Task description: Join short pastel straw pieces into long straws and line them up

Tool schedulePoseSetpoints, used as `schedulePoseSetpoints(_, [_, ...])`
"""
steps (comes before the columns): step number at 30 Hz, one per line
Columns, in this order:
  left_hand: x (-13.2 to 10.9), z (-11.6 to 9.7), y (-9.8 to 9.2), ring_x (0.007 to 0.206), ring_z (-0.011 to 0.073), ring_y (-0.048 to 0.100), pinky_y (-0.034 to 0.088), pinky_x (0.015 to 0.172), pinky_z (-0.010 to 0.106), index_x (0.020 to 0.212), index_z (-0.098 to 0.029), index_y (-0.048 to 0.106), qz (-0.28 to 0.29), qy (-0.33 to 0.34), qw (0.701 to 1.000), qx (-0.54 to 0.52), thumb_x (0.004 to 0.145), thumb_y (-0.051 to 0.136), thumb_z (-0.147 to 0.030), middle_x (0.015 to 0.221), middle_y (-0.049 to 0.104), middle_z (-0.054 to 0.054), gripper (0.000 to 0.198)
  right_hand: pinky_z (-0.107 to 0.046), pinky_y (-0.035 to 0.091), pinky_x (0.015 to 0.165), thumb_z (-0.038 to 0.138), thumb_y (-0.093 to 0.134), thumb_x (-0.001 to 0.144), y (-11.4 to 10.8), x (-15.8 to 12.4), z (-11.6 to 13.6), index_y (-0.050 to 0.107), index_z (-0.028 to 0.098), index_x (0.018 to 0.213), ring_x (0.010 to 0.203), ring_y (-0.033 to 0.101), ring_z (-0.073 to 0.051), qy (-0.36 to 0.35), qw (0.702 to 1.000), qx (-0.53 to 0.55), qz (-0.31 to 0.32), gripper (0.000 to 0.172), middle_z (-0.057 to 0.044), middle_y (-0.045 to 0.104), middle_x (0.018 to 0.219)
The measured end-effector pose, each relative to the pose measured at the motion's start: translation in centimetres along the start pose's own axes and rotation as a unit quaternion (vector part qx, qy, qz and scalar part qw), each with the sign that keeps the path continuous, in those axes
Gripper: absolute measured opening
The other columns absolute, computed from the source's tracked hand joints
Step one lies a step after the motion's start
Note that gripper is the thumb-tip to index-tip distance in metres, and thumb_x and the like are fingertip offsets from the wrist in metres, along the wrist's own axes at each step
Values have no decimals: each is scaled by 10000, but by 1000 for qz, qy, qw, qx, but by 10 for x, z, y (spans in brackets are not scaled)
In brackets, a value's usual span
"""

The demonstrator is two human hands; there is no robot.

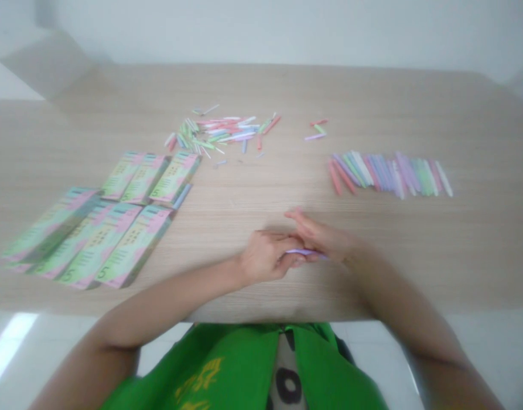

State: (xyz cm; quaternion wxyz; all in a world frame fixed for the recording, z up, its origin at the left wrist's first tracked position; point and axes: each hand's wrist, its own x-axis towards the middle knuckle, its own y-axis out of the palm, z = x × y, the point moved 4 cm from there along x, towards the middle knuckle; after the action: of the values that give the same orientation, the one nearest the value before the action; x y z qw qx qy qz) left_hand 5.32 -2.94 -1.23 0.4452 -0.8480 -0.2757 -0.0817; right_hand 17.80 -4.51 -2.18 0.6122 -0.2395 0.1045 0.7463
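Note:
A slim purple stick (303, 251), perhaps a pen or a capped tube, is pinched in the fingers of my left hand (264, 256) near the front of the table. My right hand (321, 234) meets it from the right, with its fingers stretched out to the left and its palm close to the stick's right end. Where the two hands overlap, part of the fingers is hidden. Whether the right palm presses on the stick I cannot tell.
Several green and pink boxes (127, 245) lie at the left, with a blue stick (182, 196) beside them. Small coloured pieces (227, 130) are heaped at the back; a few others (316, 130) lie apart. A row of pastel sticks (387, 173) lies at the right.

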Motion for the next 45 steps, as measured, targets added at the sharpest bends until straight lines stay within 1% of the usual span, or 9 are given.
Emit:
schedulePoseSetpoints(4, [7,12,8,668,130,595,450,677,242,972,-186,717,-39,-20,998,-41,942,434,-343,763,678,43,325,-222,461,499,569,248,951,-13,-4,5,522,186,1187,590,615,-124,55,982,133,124,527,-35,656,772])
schedulePoseSetpoints(7, [5,30,7,529,95,481,376,551,216,916,-152,729,-53,-103,988,-100,929,463,-387,613,602,14,355,-311,528,607,370,484,902,-36,-16,15,367,309,1328,743,661,-159,28,978,200,62,446,-25,645,985])
schedulePoseSetpoints(10, [-5,52,-3,489,75,385,288,476,207,910,-117,724,-111,-198,958,-173,889,520,-451,566,542,-7,392,-352,538,602,389,589,795,-58,-32,23,494,307,1235,840,651,-221,-41,981,192,-12,458,-65,618,1050])
schedulePoseSetpoints(14, [-17,72,-15,507,70,334,242,465,206,892,-98,706,-165,-249,924,-241,856,544,-509,563,478,-22,443,-243,408,440,410,652,735,-53,-37,22,590,245,1113,592,554,-139,-99,983,140,-72,417,-45,600,841])
schedulePoseSetpoints(19, [-13,63,-12,529,75,343,266,499,210,816,-96,665,-79,-202,946,-242,905,471,-465,566,424,-30,426,-208,238,377,451,657,745,-12,-21,12,557,199,978,385,356,-83,-126,981,90,-120,358,89,395,461])
schedulePoseSetpoints(26, [-10,58,-29,615,121,468,360,613,236,851,-119,628,35,-136,981,-133,789,422,-186,660,541,5,225,-223,194,356,526,631,761,-8,-8,-3,496,205,640,352,298,-66,-138,956,43,-255,368,80,378,412])
schedulePoseSetpoints(30, [-10,56,-39,603,128,479,354,606,246,804,-127,638,66,-166,981,-69,756,407,-154,641,552,9,237,-244,184,388,517,547,797,-4,-6,-7,409,209,465,376,289,-71,-125,942,-20,-310,473,61,299,397])
schedulePoseSetpoints(39, [-15,44,-31,543,109,427,335,546,239,782,-115,673,119,-277,937,-178,849,374,-223,548,456,-18,325,-241,243,417,315,380,764,0,-1,-17,613,183,701,405,369,-105,-170,950,97,-243,275,25,470,419])
schedulePoseSetpoints(45, [-28,39,-29,619,123,575,428,590,235,787,-118,672,274,-329,827,-363,813,502,-219,659,615,18,199,-240,399,487,400,611,733,17,0,-25,583,195,659,483,493,-116,-142,930,225,-252,220,38,495,468])
